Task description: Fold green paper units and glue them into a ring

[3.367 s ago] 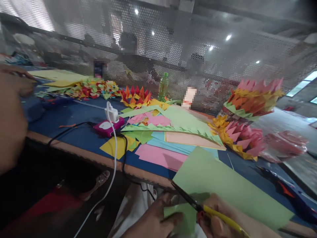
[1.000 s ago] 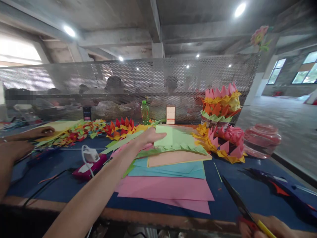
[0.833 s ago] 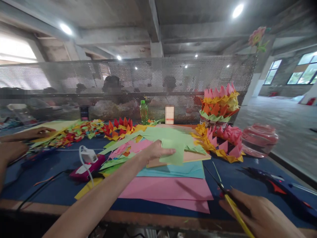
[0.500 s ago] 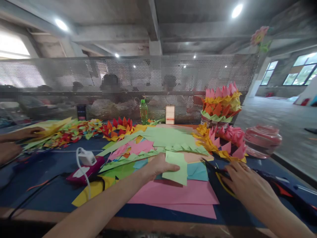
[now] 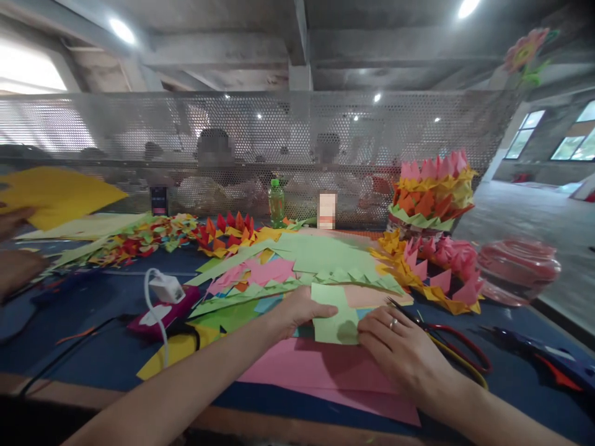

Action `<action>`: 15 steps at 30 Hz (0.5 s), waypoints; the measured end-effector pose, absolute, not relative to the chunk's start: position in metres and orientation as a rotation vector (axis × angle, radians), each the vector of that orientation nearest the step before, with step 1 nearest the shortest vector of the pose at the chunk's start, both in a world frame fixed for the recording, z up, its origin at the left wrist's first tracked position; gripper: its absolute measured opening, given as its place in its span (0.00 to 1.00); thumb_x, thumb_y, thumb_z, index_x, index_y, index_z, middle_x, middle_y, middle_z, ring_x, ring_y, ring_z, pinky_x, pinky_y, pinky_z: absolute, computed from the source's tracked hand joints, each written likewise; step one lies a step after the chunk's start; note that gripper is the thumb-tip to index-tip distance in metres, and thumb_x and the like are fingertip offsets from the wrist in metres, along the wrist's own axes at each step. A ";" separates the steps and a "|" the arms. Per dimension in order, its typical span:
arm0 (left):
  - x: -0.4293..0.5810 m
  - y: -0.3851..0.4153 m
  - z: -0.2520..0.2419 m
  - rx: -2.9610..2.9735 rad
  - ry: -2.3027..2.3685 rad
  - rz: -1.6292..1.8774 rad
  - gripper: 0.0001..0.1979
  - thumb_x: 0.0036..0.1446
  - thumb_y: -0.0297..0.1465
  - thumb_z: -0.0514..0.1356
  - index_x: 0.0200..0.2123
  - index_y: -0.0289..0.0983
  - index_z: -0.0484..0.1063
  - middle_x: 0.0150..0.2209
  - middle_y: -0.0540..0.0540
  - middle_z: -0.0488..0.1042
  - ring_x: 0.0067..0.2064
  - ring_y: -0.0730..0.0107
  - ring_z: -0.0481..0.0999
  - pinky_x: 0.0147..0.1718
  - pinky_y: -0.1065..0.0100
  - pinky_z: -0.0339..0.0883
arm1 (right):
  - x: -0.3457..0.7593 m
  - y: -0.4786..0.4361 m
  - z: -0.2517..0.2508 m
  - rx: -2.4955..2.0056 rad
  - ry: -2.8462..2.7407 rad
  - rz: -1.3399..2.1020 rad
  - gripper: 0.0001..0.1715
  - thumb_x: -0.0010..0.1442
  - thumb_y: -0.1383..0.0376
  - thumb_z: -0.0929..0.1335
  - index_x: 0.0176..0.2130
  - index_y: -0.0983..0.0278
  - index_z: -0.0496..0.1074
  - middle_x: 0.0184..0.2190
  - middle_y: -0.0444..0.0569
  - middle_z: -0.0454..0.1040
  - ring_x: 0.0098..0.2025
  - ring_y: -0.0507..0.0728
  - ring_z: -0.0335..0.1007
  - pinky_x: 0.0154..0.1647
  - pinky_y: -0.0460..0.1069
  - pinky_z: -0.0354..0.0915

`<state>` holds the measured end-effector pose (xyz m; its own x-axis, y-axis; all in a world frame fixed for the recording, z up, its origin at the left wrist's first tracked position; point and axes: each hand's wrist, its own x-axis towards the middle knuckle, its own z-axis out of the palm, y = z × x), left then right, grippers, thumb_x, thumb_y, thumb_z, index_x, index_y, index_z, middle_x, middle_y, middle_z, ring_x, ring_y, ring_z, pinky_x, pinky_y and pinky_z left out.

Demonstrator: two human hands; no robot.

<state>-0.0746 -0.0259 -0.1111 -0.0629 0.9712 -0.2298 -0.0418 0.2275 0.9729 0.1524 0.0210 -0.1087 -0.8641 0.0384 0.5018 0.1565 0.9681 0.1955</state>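
A light green paper piece [image 5: 332, 319] is between my two hands, above the pink sheets [image 5: 320, 365]. My left hand [image 5: 300, 310] pinches its left side, thumb lying on top. At its lower right edge, the curled fingers of my right hand [image 5: 395, 341] grip the paper; a ring is on one finger. Scissors [image 5: 470, 338] with red and yellow handles lie on the table just right of that hand, partly hidden by it. Behind the paper are a large light green sheet [image 5: 320, 251] and a folded green strip with a toothed edge [image 5: 353, 279].
Folded paper garlands [image 5: 439, 282] and a pink jar [image 5: 518, 269] stand right, near a blue glue gun [image 5: 539, 353]. A purple power strip [image 5: 162, 313] with cables lies left. Another person's hand [image 5: 13, 223] holds yellow paper [image 5: 60, 195]. Mesh partition [image 5: 260, 136] behind.
My right hand has let go of the scissors and moved left onto the green paper's edge. The other person's yellow paper has been lifted. The view has shifted slightly.
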 end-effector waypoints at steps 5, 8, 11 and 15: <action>-0.090 -0.023 -0.110 1.147 1.518 1.021 0.19 0.43 0.41 0.68 0.34 0.32 0.78 0.35 0.38 0.80 0.36 0.53 0.80 0.31 0.64 0.71 | 0.159 0.016 -0.111 -0.092 -2.606 -0.332 0.20 0.69 0.75 0.56 0.39 0.66 0.74 0.37 0.51 0.76 0.40 0.58 0.70 0.51 0.57 0.63; -0.094 -0.026 -0.096 1.323 1.661 1.028 0.18 0.46 0.36 0.67 0.39 0.33 0.78 0.40 0.37 0.79 0.44 0.46 0.78 0.41 0.57 0.71 | 0.161 0.013 -0.109 -0.003 -2.592 -0.320 0.21 0.70 0.74 0.55 0.40 0.66 0.74 0.38 0.52 0.77 0.42 0.58 0.71 0.52 0.57 0.64; -0.089 -0.039 -0.077 1.497 1.832 1.137 0.24 0.53 0.32 0.64 0.54 0.37 0.71 0.59 0.36 0.69 0.64 0.43 0.61 0.62 0.50 0.52 | 0.162 0.010 -0.107 0.113 -2.574 -0.297 0.22 0.71 0.74 0.55 0.39 0.66 0.75 0.37 0.52 0.78 0.42 0.58 0.71 0.53 0.57 0.65; -0.067 -0.077 -0.072 2.155 1.861 1.020 0.18 0.65 0.34 0.56 0.57 0.39 0.67 0.57 0.39 0.71 0.60 0.54 0.67 0.62 0.55 0.55 | 0.163 0.003 -0.107 0.187 -2.655 -0.209 0.23 0.71 0.72 0.55 0.35 0.66 0.74 0.37 0.53 0.78 0.40 0.58 0.72 0.50 0.55 0.68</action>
<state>-0.0673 -0.0769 -0.0719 0.0187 0.9131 0.4074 0.8345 -0.2387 0.4967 0.1634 0.0033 -0.1066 -0.8815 -0.1672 0.4417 -0.0960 0.9791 0.1791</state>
